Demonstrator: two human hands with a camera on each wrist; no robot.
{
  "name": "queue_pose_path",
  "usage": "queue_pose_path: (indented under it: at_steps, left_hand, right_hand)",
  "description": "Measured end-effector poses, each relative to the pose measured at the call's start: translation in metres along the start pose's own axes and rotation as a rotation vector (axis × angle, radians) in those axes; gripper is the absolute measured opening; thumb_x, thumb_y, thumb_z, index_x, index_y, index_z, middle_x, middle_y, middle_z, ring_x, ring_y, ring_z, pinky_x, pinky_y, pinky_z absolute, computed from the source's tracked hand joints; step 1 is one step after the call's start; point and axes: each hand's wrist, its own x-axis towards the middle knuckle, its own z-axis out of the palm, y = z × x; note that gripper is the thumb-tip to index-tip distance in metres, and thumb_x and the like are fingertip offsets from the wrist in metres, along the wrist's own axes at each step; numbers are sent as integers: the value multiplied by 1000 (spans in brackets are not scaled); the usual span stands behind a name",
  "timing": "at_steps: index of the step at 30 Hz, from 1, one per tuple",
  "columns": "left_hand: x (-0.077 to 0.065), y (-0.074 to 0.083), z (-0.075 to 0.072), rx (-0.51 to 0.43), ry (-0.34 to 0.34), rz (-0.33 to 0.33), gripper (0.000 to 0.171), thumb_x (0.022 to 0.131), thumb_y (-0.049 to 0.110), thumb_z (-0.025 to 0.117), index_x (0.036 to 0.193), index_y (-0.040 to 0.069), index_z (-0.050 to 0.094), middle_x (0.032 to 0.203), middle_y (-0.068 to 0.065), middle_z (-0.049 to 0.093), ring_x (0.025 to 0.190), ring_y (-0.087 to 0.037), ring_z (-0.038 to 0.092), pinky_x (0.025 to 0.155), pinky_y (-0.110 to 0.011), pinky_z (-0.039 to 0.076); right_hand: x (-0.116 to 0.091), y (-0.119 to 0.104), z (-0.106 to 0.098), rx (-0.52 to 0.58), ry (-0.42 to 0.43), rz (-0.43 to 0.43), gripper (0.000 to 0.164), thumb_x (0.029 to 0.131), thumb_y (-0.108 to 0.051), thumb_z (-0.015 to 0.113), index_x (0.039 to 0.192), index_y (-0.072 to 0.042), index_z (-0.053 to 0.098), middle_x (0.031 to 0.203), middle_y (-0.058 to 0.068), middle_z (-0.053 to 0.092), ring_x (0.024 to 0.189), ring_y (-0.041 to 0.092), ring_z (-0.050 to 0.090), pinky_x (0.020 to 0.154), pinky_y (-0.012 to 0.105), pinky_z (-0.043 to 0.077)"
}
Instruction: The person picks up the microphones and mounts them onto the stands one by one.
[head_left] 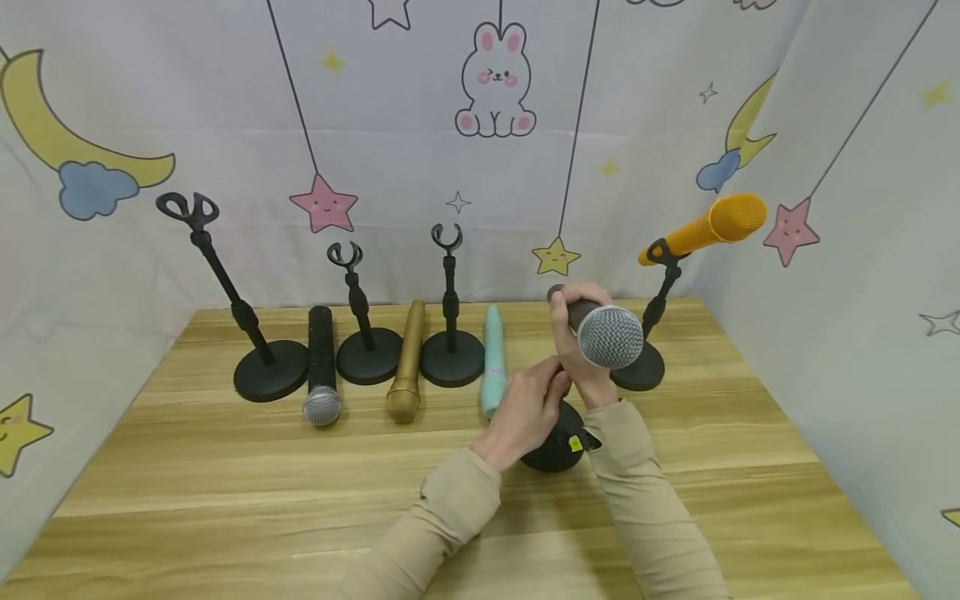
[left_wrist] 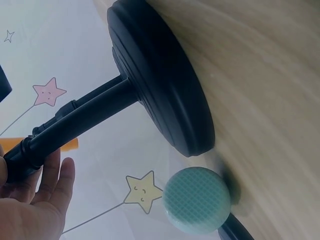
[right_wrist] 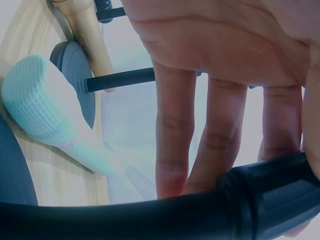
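Observation:
In the head view my right hand (head_left: 577,333) grips a dark microphone (head_left: 611,337) with a silver mesh head turned toward me. Below it my left hand (head_left: 528,408) holds the pole of a black microphone stand, whose round base (head_left: 551,454) shows under the hands. The left wrist view has the left hand (left_wrist: 37,212) with fingers curled about the collar of that stand's pole (left_wrist: 82,122). Close to the right wrist camera, the right hand's fingers (right_wrist: 175,130) reach down behind the black collar (right_wrist: 280,195); the microphone's clip is hidden.
An orange microphone (head_left: 705,229) sits in a stand at the right. Leftward lie a mint microphone (head_left: 493,358), a gold microphone (head_left: 408,358) and a black microphone (head_left: 322,358), among bare stands, including a tall stand (head_left: 243,312). A printed curtain (head_left: 420,108) hangs behind the wooden table (head_left: 247,492).

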Motion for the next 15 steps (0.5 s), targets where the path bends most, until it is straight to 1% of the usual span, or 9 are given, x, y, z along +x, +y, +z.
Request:
queue_pose_path:
  at_steps: [5,9,12,15]
  left_hand:
    - [0,0,0,4,-9,-14,26,97,31,31,86,17,49,69,6,48,57,-4,43,54,-12,33]
    - [0,0,1,3,-5,-17,25,97,32,32,86,18,49,69,6,47,57,-4,43,54,-12,33]
    - [0,0,1,-1,-8,-17,25,97,32,31,85,17,49,68,5,46,56,-4,41,52,-12,32]
    - [0,0,1,7,-8,-19,26,97,32,31,83,17,47,67,5,45,56,-4,41,51,-12,31]
  right_hand:
    - [1,1,-1,46,-24,13,6,78,8,53,74,11,49,66,1,52,60,3,47,61,20,41]
    - [0,4,-1,49,-27,6,7,79,7,53,74,11,49,66,2,53,61,4,48,62,21,42]
    - [-3,15,-4,8,-17,5,11,81,-2,56,74,7,54,66,3,54,61,5,49,61,21,42]
    - [-5,14,-6,-45,-16,20,14,82,-7,57,74,4,57,66,3,55,61,4,49,59,20,41]
